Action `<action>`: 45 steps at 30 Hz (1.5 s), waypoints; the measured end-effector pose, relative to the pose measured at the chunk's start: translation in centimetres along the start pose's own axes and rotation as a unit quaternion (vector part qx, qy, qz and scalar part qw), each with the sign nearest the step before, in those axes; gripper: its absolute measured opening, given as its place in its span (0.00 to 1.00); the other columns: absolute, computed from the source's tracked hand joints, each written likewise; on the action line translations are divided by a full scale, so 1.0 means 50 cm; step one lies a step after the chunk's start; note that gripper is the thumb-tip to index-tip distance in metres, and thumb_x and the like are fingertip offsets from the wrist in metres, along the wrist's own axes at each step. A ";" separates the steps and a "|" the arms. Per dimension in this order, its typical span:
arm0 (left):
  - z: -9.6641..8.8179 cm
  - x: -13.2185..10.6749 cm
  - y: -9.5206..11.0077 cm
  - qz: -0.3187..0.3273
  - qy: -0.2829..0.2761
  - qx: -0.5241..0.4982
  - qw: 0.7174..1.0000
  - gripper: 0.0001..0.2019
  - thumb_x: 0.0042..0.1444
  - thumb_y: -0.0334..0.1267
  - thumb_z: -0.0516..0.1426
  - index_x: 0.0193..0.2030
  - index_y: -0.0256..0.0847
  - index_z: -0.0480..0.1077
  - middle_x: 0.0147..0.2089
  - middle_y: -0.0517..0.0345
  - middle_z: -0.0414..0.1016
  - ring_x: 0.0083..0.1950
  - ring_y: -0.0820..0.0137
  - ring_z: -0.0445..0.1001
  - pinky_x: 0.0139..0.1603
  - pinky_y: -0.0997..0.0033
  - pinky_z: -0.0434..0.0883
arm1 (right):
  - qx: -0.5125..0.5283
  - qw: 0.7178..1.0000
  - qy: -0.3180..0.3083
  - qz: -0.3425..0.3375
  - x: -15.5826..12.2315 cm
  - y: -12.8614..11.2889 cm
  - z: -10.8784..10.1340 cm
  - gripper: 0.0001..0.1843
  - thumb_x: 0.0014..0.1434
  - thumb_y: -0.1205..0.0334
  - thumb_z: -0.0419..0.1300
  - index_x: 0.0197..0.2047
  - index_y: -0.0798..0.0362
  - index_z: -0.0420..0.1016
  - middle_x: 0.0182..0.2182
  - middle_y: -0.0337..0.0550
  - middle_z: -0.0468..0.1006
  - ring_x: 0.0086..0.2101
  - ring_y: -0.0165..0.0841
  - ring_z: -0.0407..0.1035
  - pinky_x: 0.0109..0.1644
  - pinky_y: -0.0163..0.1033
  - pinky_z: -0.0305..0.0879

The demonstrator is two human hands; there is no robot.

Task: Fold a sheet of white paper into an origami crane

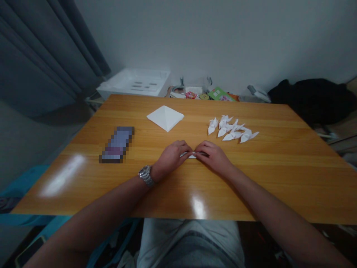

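Between my two hands a small piece of folded white paper lies close to the tabletop, mostly hidden by fingers. My left hand pinches its left side, with a metal watch on that wrist. On the opposite side, my right hand is closed on the paper too, and the fingertips of both hands nearly meet. Beyond my right hand stands a cluster of several folded paper cranes. A larger diamond-shaped stack of white paper rests farther back, left of centre.
A pixelated phone-like object lies on the left of the glossy wooden table. Past the far edge are a white foam box, assorted packets with a green one, and a black cloth heap. A blue chair stands at left.
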State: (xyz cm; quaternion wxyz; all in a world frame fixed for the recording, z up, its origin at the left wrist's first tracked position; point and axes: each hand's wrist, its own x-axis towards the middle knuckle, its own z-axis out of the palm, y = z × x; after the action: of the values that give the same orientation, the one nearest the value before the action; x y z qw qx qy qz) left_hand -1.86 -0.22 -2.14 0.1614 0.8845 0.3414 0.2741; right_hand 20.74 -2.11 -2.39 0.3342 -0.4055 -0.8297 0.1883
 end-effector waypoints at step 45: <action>-0.017 0.001 0.022 -0.003 0.027 -0.027 0.999 0.10 0.69 0.42 0.58 0.45 0.40 0.78 0.42 0.53 0.77 0.44 0.67 0.75 0.46 0.68 0.71 | 0.051 0.997 0.052 0.039 0.002 -0.019 -0.015 0.05 0.65 0.57 0.65 0.40 0.48 0.81 0.38 0.44 0.78 0.41 0.39 0.73 0.47 0.46 0.69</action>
State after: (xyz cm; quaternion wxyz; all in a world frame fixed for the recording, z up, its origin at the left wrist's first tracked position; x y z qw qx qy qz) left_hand -1.75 -0.90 -0.92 0.1769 0.8712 0.3407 0.3060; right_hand 20.71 -2.56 -1.27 0.3901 -0.4289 -0.7840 0.2217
